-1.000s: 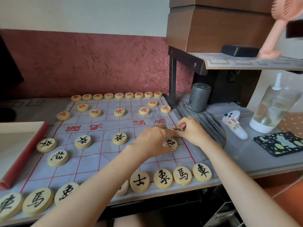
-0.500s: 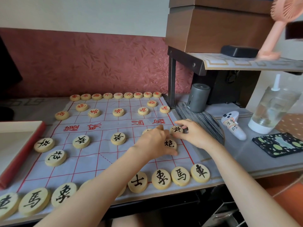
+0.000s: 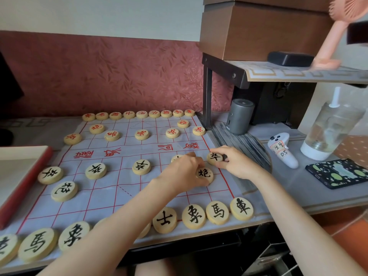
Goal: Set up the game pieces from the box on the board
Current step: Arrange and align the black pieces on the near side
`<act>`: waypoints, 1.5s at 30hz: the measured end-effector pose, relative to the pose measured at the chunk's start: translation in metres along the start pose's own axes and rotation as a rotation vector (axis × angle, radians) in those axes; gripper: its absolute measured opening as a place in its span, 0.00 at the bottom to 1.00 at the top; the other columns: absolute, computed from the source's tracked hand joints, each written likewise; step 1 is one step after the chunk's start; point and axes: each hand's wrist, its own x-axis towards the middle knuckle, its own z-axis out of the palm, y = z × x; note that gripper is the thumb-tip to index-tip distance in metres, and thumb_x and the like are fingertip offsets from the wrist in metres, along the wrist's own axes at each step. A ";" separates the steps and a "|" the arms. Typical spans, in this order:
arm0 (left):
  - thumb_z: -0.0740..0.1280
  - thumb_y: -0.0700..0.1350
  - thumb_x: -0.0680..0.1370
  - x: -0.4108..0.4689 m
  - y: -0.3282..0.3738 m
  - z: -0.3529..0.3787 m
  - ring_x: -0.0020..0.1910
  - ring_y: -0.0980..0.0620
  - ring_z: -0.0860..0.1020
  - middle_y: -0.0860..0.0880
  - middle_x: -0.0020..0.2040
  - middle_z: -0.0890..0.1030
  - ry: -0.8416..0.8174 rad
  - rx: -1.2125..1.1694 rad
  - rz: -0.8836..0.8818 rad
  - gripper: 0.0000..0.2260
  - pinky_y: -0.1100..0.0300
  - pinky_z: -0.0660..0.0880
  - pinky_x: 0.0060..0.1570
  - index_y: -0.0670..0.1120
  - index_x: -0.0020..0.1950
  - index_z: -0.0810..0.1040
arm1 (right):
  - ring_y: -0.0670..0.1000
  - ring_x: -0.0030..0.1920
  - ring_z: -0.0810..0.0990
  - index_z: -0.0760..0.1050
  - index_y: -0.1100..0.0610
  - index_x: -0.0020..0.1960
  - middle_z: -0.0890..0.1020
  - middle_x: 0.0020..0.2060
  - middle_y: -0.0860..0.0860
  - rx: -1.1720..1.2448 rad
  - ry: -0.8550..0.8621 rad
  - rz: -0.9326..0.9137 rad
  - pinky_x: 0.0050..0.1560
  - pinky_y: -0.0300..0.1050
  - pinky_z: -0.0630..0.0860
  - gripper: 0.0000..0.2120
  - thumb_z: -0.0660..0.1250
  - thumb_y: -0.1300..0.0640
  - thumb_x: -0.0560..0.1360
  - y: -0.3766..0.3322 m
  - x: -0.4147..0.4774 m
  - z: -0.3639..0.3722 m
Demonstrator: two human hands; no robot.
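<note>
Pinching: the right hand [image 3: 237, 164] holds the soldier disc [image 3: 215, 157], marked 卒, by its rim between thumb and curled fingers. The disc sits on the right border line of the board [image 3: 103, 196], at 3 o'clock of its middle.
Left hand [image 3: 185, 172]: fingers are bent down and close together, with the thumb side against the cannon disc [image 3: 204, 173], marked 炮. I cannot tell whether it grips or only touches.
Writing: the near discs read 卒, 炮, 士, 象, 馬 and 車 in black. Red river characters cross the board, upside down from here. The white handset [image 3: 282, 150] at 3 o'clock has a handwritten "D5". Lettering on the grey cylinder [image 3: 240, 116] is too small to read.
Edges: the near row lies along the front edge of the table [image 3: 298, 188] at 6 o'clock. The red-walled box [image 3: 27, 184] lies against the board's left edge at 9 o'clock.
Room: bare squares run between the soldier row and the near row, at 7 o'clock of the left hand.
Red discs [image 3: 141, 134]: sixteen, made up of nine in the far row, two cannons and five soldiers.
Black discs [image 3: 95, 170]: five soldiers, one half hidden behind the left hand, and two cannons. Seven in the near row are readable, with slivers of others under the forearm.
</note>
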 end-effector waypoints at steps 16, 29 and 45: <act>0.72 0.55 0.68 -0.004 -0.002 0.003 0.50 0.48 0.74 0.47 0.55 0.75 0.029 -0.038 0.004 0.25 0.58 0.71 0.48 0.46 0.62 0.74 | 0.49 0.70 0.63 0.63 0.49 0.72 0.68 0.66 0.47 -0.007 -0.001 -0.016 0.70 0.54 0.63 0.26 0.65 0.55 0.76 -0.001 -0.007 0.000; 0.71 0.55 0.70 -0.007 -0.004 0.004 0.51 0.48 0.75 0.46 0.54 0.76 0.050 -0.029 0.002 0.23 0.55 0.74 0.48 0.46 0.60 0.75 | 0.46 0.66 0.62 0.68 0.50 0.68 0.70 0.64 0.43 -0.063 0.105 -0.147 0.66 0.39 0.56 0.20 0.64 0.57 0.77 -0.014 -0.026 -0.002; 0.70 0.49 0.73 -0.030 -0.038 -0.028 0.45 0.53 0.76 0.52 0.47 0.77 0.220 -0.080 -0.072 0.11 0.62 0.71 0.43 0.47 0.53 0.79 | 0.45 0.65 0.67 0.68 0.44 0.68 0.69 0.63 0.48 -0.006 -0.029 -0.159 0.65 0.40 0.61 0.21 0.65 0.53 0.77 -0.045 -0.019 0.006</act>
